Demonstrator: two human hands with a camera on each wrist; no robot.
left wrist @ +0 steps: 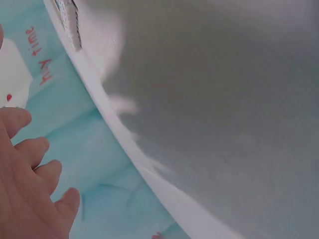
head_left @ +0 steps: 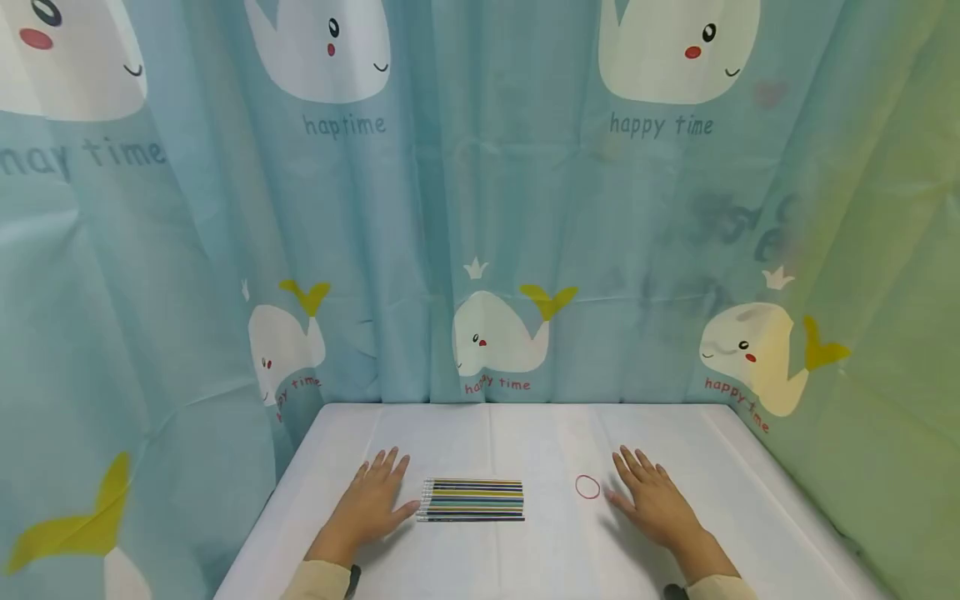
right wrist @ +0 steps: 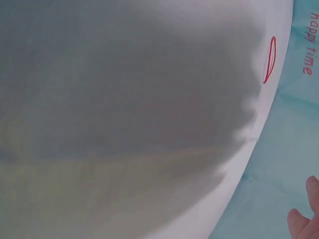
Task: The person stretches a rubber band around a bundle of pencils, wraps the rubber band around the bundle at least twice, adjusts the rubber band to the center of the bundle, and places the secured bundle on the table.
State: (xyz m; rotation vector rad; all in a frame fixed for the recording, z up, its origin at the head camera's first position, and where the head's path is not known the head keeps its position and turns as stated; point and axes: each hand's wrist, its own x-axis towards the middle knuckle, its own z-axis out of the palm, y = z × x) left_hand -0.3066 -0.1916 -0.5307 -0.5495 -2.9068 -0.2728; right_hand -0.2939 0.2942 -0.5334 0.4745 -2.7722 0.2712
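Pencils (head_left: 477, 503) and red loop (head_left: 577, 485) are flanked by empty, outspread left hand (head_left: 372, 506) and right hand (head_left: 657, 507), pickup seemingly unstarted, pinching needed.

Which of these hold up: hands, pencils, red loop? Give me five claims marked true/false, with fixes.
1. The pencils lie side by side on the white table. True.
2. The left hand is nearer the pencils than the right hand is. True.
3. The right hand grips a pencil. False: it holds nothing, its fingers extended.
4. The red loop lies between the pencils and the right hand. True.
5. The red loop circles the pencils. False: it lies apart from them on the table.
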